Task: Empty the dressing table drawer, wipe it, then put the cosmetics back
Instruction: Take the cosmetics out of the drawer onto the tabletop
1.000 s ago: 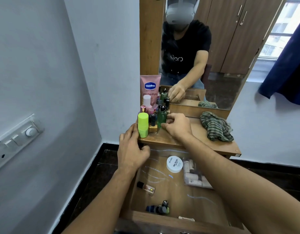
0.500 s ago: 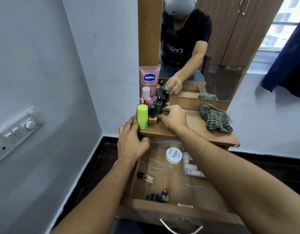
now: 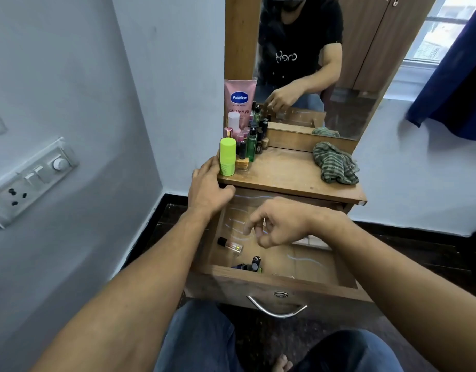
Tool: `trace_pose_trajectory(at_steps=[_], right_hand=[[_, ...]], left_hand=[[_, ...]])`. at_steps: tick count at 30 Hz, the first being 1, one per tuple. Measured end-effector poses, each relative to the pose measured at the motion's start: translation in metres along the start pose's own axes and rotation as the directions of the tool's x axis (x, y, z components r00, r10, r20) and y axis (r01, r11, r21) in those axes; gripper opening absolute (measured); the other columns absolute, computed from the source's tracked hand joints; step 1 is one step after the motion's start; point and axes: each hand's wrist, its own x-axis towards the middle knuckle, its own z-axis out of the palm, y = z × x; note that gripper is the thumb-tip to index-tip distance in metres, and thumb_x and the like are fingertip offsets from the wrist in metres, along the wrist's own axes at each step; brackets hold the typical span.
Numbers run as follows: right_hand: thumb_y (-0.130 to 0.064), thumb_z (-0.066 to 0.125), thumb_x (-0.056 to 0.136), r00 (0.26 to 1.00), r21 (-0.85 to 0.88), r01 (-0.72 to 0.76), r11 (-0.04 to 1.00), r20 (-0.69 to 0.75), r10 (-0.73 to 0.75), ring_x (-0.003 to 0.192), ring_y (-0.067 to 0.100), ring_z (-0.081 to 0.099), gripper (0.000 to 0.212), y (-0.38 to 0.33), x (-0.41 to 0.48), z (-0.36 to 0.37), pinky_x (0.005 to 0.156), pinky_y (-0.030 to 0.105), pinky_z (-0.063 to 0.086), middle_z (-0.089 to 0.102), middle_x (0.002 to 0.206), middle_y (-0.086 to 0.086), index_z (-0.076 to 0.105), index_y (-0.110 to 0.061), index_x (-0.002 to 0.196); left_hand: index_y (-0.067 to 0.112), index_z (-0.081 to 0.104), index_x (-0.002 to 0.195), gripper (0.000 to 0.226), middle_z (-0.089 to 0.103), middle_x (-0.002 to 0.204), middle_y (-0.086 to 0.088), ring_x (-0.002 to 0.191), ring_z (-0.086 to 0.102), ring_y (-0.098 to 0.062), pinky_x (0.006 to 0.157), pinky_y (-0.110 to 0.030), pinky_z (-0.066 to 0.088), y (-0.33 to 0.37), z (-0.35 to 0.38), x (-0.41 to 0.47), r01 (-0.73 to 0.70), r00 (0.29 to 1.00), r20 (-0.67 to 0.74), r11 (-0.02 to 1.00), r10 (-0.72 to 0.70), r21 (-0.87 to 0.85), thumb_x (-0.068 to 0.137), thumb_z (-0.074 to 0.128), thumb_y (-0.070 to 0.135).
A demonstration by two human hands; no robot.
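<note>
The wooden drawer (image 3: 274, 284) of the dressing table is pulled out. Inside lie a small clear vial (image 3: 230, 244) with a black cap and dark little bottles (image 3: 251, 265) by the front wall. My right hand (image 3: 279, 224) hovers over the drawer's middle, fingers loosely curled and empty, hiding what lies under it. My left hand (image 3: 207, 185) rests on the table top's left front corner, beside a lime green stick (image 3: 227, 156). Behind the stick stands a cluster of cosmetics: a pink Vaseline tube (image 3: 239, 102), a green bottle (image 3: 251, 145) and several small dark bottles.
A crumpled green striped cloth (image 3: 334, 163) lies at the right of the table top (image 3: 290, 173). The mirror (image 3: 312, 63) rises behind it. A wall switch panel (image 3: 30, 178) sits at the left. My knees in jeans are below the drawer's metal handle (image 3: 275, 308).
My right hand has left the bottles on the table top and come down over the open drawer. The view has tilted downward. My left hand stays at the table's corner.
</note>
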Motion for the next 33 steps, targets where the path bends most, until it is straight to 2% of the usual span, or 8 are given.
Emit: trace_pose_trajectory(at_steps=[4, 6, 8, 13, 19, 27, 30, 33], right_hand=[[-0.014, 0.072, 0.076, 0.995, -0.092, -0.008, 0.996, 0.097, 0.017, 0.07, 0.0, 0.056, 0.048, -0.001, 0.001, 0.015, 0.065, 0.014, 0.04, 0.071, 0.096, -0.01, 0.073, -0.034, 0.119], [-0.017, 0.073, 0.078, 0.992, -0.124, 0.001, 0.992, 0.121, 0.015, 0.081, 0.006, 0.06, 0.045, 0.0, 0.002, 0.023, 0.062, 0.01, 0.037, 0.07, 0.098, -0.008, 0.073, -0.033, 0.12], [-0.019, 0.073, 0.078, 0.995, -0.128, 0.008, 0.992, 0.102, 0.005, 0.088, 0.012, 0.064, 0.04, 0.003, 0.005, 0.032, 0.07, 0.017, 0.041, 0.071, 0.096, -0.006, 0.075, -0.032, 0.116], [-0.024, 0.07, 0.074, 0.999, -0.158, 0.032, 0.987, 0.044, -0.025, 0.085, 0.013, 0.066, 0.038, 0.01, 0.009, 0.044, 0.081, 0.027, 0.053, 0.072, 0.088, -0.008, 0.077, -0.037, 0.109], [-0.031, 0.069, 0.075, 0.993, -0.103, 0.115, 0.988, 0.011, -0.115, 0.084, 0.011, 0.067, 0.032, 0.013, 0.011, 0.05, 0.08, 0.033, 0.056, 0.073, 0.089, -0.008, 0.077, -0.037, 0.105], [-0.017, 0.078, 0.081, 0.924, 0.09, 0.141, 0.986, -0.369, -0.098, 0.071, 0.004, 0.064, 0.019, 0.023, 0.01, -0.018, 0.069, 0.02, 0.052, 0.073, 0.086, -0.012, 0.079, -0.025, 0.098], [-0.02, 0.077, 0.079, 0.831, 0.02, 0.125, 0.992, -0.549, -0.093, 0.075, 0.005, 0.066, 0.019, 0.029, 0.025, -0.047, 0.074, 0.029, 0.055, 0.074, 0.089, -0.01, 0.079, -0.026, 0.096], [-0.017, 0.077, 0.079, 0.784, 0.004, 0.05, 0.999, -0.62, -0.037, 0.069, 0.01, 0.063, 0.02, 0.029, 0.041, -0.071, 0.078, 0.031, 0.055, 0.074, 0.091, -0.004, 0.08, -0.022, 0.098]], left_hand=[[0.018, 0.027, 0.157, 0.091, 0.033, 0.16, 0.0, 0.137, 0.033, -0.03, 0.111, -0.036, 0.035, 0.0, -0.005, 0.002, -0.024, 0.998, 0.058, 1.0, 0.024, 0.004, 0.075, 0.063, 0.033], [0.018, 0.025, 0.158, 0.091, 0.031, 0.161, 0.0, 0.139, 0.031, -0.03, 0.111, -0.036, 0.034, 0.0, -0.006, 0.003, -0.027, 0.998, 0.061, 1.0, 0.026, 0.015, 0.079, 0.067, 0.028], [0.019, 0.024, 0.159, 0.091, 0.029, 0.162, 0.001, 0.139, 0.03, -0.029, 0.111, -0.036, 0.034, -0.001, -0.005, 0.004, -0.031, 0.998, 0.056, 0.999, 0.03, 0.015, 0.08, 0.067, 0.027], [0.02, 0.025, 0.159, 0.09, 0.03, 0.161, 0.003, 0.138, 0.031, -0.027, 0.113, -0.037, 0.034, -0.005, -0.002, 0.005, -0.053, 0.998, 0.036, 0.999, 0.053, 0.004, 0.08, 0.067, 0.028], [0.02, 0.025, 0.159, 0.09, 0.03, 0.161, 0.003, 0.139, 0.031, -0.026, 0.113, -0.037, 0.034, -0.005, 0.0, 0.004, -0.061, 0.998, 0.014, 0.998, 0.061, 0.006, 0.08, 0.067, 0.028], [0.021, 0.029, 0.157, 0.093, 0.034, 0.158, 0.005, 0.132, 0.035, -0.023, 0.107, -0.034, 0.037, -0.007, 0.006, 0.001, -0.063, 0.997, -0.037, 0.998, 0.063, -0.001, 0.071, 0.058, 0.037], [0.023, 0.035, 0.154, 0.092, 0.039, 0.154, 0.007, 0.129, 0.041, -0.023, 0.103, -0.028, 0.036, -0.009, 0.01, 0.003, -0.077, 0.995, -0.057, 0.997, 0.077, 0.005, 0.065, 0.052, 0.043], [0.022, 0.035, 0.154, 0.093, 0.039, 0.154, 0.007, 0.126, 0.041, -0.024, 0.105, -0.028, 0.035, -0.012, 0.012, 0.004, -0.079, 0.994, -0.069, 0.997, 0.08, 0.014, 0.065, 0.052, 0.042]])
